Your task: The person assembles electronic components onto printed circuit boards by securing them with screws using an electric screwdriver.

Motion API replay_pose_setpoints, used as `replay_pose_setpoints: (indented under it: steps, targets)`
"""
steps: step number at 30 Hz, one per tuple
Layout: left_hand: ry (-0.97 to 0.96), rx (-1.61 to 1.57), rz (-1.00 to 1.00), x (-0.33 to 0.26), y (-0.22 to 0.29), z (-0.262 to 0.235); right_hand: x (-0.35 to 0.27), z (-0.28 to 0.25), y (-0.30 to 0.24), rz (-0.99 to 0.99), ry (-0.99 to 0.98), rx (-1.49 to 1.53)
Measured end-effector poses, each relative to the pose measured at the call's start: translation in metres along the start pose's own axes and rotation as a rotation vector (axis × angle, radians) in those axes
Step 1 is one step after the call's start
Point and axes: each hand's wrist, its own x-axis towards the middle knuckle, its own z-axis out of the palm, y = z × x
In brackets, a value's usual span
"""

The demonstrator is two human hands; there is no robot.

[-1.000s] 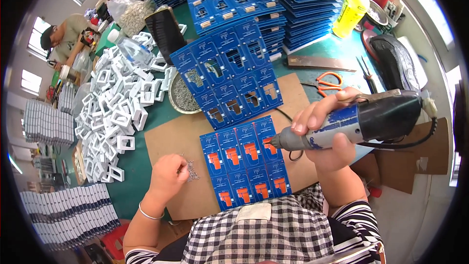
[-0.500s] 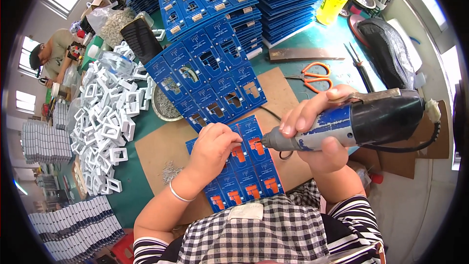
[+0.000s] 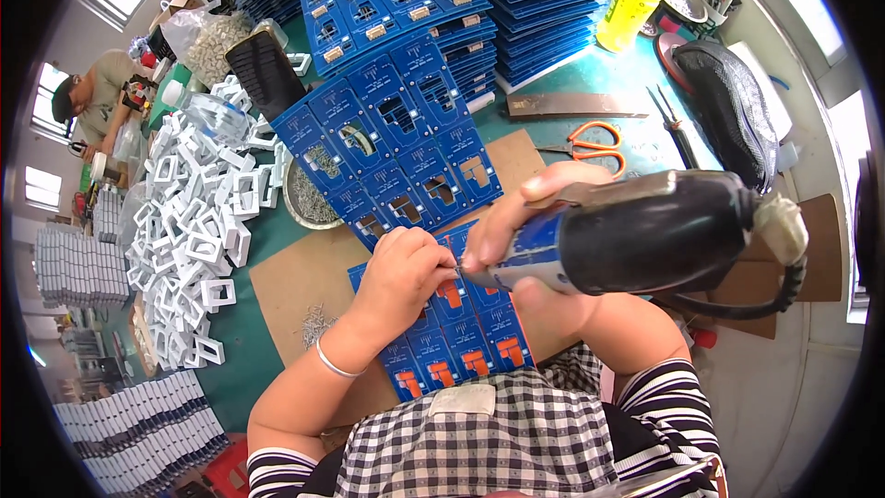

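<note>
The blue rectangular circuit-board panel with orange plastic parts (image 3: pixel 461 332) lies flat on a brown cardboard sheet (image 3: pixel 295 281) at the near edge of the green table (image 3: pixel 572 83), right in front of the person's checked and striped top. It is a grid of small matching boards, two across, each with pale printed outlines; orange blocks sit on the boards nearest the person, and both hands cover much of the upper end.

The left hand (image 3: pixel 401 277) rests on the panel's upper left part with its fingers curled together and pinched at the tips just beside the tool's nose; whatever it pinches is too small to make out. A thin silver bangle circles that wrist.

The right hand (image 3: pixel 535 249) is wrapped tightly around a chunky electric screwdriver with a blue front and black barrel (image 3: pixel 636 235), thumb under, fingers over the top. The tool lies nearly level, its tip pointing left and meeting the panel by the left fingertips. A black cable loops from its rear end.

Farther back lies a second blue panel with cut-out windows (image 3: pixel 396 148), a round metal dish of small screws (image 3: pixel 313 198) just left of it, and orange-handled scissors (image 3: pixel 590 143) to the right
</note>
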Motion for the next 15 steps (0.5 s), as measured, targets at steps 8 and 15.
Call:
replay_pose_setpoints:
  steps: [8, 15]
  targets:
    - [0.033, -0.021, 0.021, -0.004, -0.003, 0.004, 0.003, 0.007, 0.000, 0.025, 0.071, -0.189]
    - [-0.012, -0.071, 0.040, -0.010, -0.010, 0.002, 0.018, 0.007, 0.021, 0.045, -0.150, -0.425]
